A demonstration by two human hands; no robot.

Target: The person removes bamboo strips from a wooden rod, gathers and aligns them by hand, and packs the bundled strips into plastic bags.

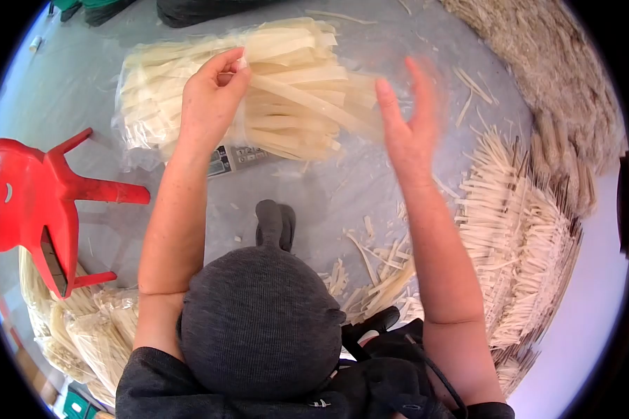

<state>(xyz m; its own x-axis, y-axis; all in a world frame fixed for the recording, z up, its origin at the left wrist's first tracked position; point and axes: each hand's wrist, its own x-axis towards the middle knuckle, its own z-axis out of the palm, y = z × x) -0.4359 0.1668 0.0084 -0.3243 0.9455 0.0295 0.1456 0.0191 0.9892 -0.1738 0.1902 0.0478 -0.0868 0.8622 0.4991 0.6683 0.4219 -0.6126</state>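
Note:
My left hand (220, 87) is over a big bundle of pale, flat strips like wide dried noodles (286, 52), its thumb and fingertips pinched at the end of one strip (300, 98). That strip slants across the bundle toward the right. Beyond the bundle's right end is my right hand (412, 129), with thumb and fingers apart and the fingertips smeared by motion. Clear plastic (136, 133) wraps the bundle's left part. Under its front edge, a digital scale (241, 159) shows its display and some keys; the rest is covered.
A red plastic stool (28, 195) stands at left, above bagged strips (105, 328). Stacked pale strips (510, 237) line the right side, below a brownish fibrous heap (566, 77). Loose scraps (381, 265) litter the grey floor (223, 216). My bent knee (258, 314) is in front.

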